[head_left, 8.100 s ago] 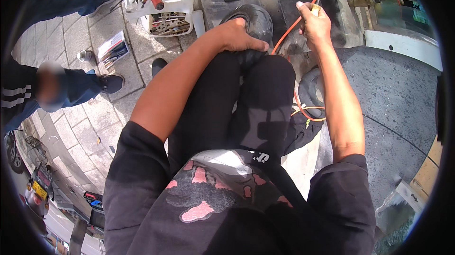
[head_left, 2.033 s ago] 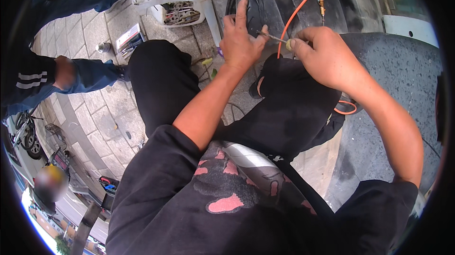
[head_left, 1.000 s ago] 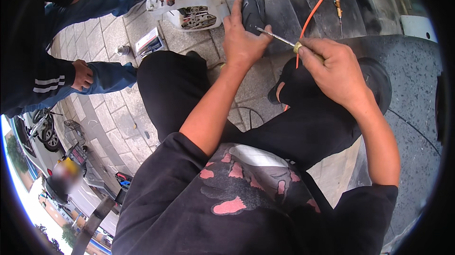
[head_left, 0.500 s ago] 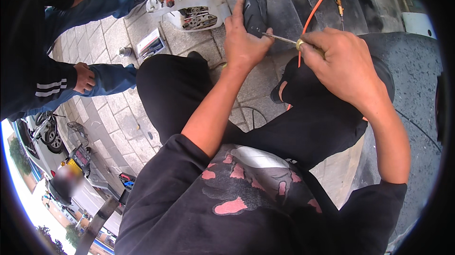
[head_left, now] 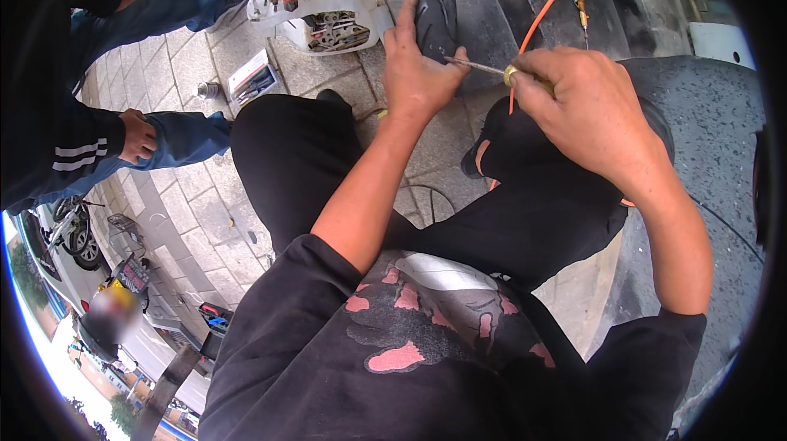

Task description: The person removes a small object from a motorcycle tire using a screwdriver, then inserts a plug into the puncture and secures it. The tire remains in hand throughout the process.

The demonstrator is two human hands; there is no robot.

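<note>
No text, number or sign can be read; the print on the flat white rectangular package (head_left: 244,71) is too small.

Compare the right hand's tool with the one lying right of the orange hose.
The held tool is in the right hand's grip; the lying tool rests on the dark surface. The held tool's shaft points left, its tip at the black tyre; the lying tool's points down the picture. The held tool's visible handle is yellowish, the lying tool's orange-brown. Both have thin shafts.
</note>
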